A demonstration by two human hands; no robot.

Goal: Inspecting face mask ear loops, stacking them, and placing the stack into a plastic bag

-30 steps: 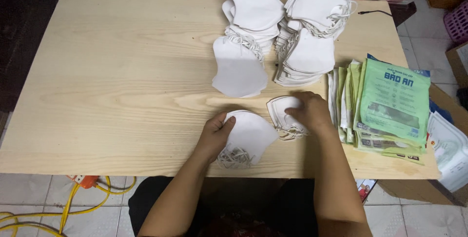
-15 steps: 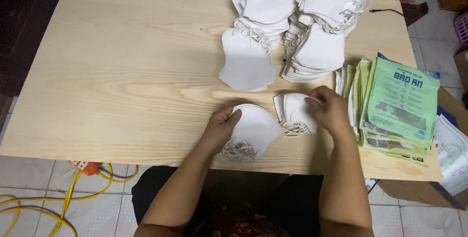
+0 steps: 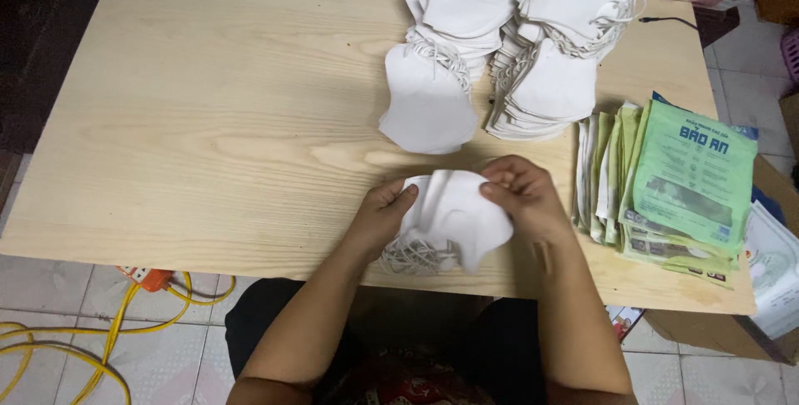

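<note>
Hands, left hand (image 3: 384,212) and right hand (image 3: 518,197), pinch white masks (image 3: 454,213), seemingly two, near green packets (image 3: 691,184).

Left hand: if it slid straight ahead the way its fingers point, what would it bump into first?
The left hand already touches the white mask; past it, probably the right hand holding the other side.

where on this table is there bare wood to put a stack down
The whole left half of the table is bare, from its left edge to the mask piles. The right side is crowded: piles at the back, green packets along the right edge, and both hands, left and right, gripping white masks at the front.
</note>
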